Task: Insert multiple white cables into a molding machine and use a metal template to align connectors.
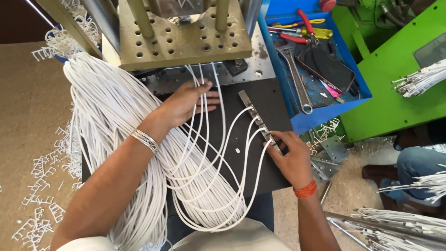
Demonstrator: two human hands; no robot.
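— Where are the hands right now?

— The left hand (pixel 188 100) lies flat on the dark counter (pixel 274 104) just below the perforated brass-coloured press plate (pixel 186 39). Its fingers are spread a little, pressing on a few white cables (pixel 200 153) that run up toward the machine. The forearm crosses over the big hank of white cable (pixel 109 125) draped down the left side.

— And the right?

— The right hand (pixel 290 158) sits at the near end of a narrow metal fixture bar (pixel 258 122) lying diagonally on the counter. Its fingers are drawn together, pinching a cable end at the bar's lower end; the wrist is bent inward, the forearm coming up from the bottom edge.

— How much looks done?

— I'd judge part of it. Several cable ends already curve into slots along the bar, about four or five as far as I can count. The upper stretch of the bar looks bare, and a few cables under the left hand are not in the bar yet. The bar lies on the counter, not under the press.

— Anything else around?

— A blue tray (pixel 360 100) to the right holds a wrench (pixel 297 76), red-handled pliers (pixel 306 23) and a phone (pixel 326 67). White plastic offcuts (pixel 42 195) litter the floor, and another person's knee (pixel 418 160) shows at the right edge.
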